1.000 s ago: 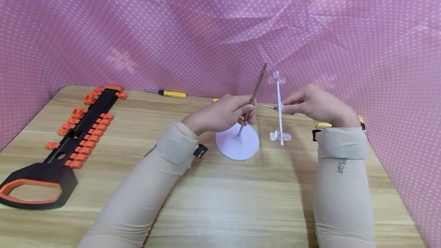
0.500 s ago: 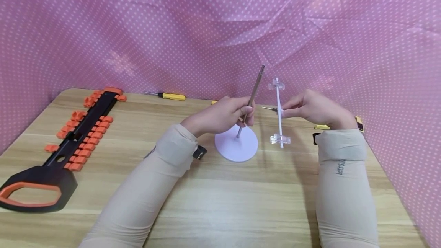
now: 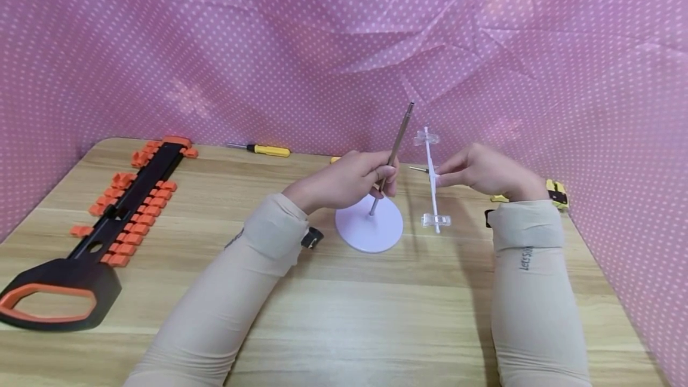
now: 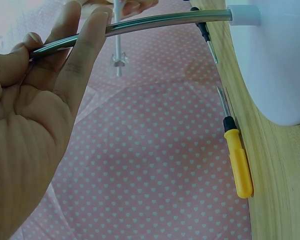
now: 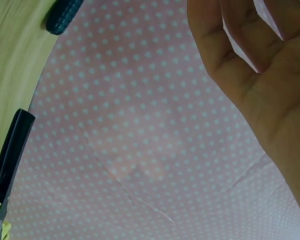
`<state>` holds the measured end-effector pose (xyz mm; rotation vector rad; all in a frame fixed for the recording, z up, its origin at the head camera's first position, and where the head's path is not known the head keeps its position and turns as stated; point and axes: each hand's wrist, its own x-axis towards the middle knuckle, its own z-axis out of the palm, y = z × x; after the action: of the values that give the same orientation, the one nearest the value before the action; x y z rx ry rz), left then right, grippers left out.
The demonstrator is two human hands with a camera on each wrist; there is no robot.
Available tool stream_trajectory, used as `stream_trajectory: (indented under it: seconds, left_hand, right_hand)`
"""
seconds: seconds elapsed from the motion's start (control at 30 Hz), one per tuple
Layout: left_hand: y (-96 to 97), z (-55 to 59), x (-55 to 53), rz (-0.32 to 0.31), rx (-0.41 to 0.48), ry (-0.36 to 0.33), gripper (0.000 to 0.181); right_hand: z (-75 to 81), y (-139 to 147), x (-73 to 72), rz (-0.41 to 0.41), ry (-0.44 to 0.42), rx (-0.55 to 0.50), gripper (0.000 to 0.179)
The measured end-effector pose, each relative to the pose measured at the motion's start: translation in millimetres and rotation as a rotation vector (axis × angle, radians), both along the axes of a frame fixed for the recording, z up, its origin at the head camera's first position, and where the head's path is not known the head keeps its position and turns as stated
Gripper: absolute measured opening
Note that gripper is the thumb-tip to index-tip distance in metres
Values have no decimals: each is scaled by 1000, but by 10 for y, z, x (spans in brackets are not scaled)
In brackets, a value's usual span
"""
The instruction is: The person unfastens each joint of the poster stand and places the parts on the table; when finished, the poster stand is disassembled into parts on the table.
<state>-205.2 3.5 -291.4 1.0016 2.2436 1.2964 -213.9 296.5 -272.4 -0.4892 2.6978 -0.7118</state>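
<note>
My left hand (image 3: 344, 181) grips a slim metal rod (image 3: 402, 130), which leans a little to the right. The rod's lower end fits into a white round base (image 3: 371, 235) resting on the table; the left wrist view shows the joint through a short white collar (image 4: 245, 15). To the right, my right hand (image 3: 478, 169) pinches a thin white bar (image 3: 433, 196) near its middle and holds it above the table, apart from the rod. Each end of the bar carries a clear plastic clip (image 3: 436, 220). In the right wrist view the fingertips are cut off.
A black rack with orange clips (image 3: 142, 175) lies at left. A yellow-handled screwdriver (image 3: 271, 150) lies along the back edge. Behind the bar shows a thin metal shaft (image 3: 417, 169). A yellow-and-black tool (image 3: 558, 194) lies at right. A pink dotted curtain (image 3: 301, 64) surrounds the table.
My right hand has come down slightly and shifted a little left with the white bar, and the clips have turned slightly. My left hand keeps its grip on the rod.
</note>
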Motion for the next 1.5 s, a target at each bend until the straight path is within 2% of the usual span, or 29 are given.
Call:
stream_trajectory:
  seconds: [0.2,0.67,1.1,1.5]
  left_hand:
    - [-1,-11,-13,-1,5,13,24]
    - [6,-15,-15,-15,11,8,24]
    - [0,-13,-14,-5,-13,25,24]
    - [4,-14,-15,-3,-12,31,25]
  right_hand:
    - [-44,-27,-49,0,6,48,31]
    - [-135,-95,-98,15,-3,82,31]
    - [-207,-183,-130,77,21,137,26]
    - [-290,-257,-169,76,2,197,30]
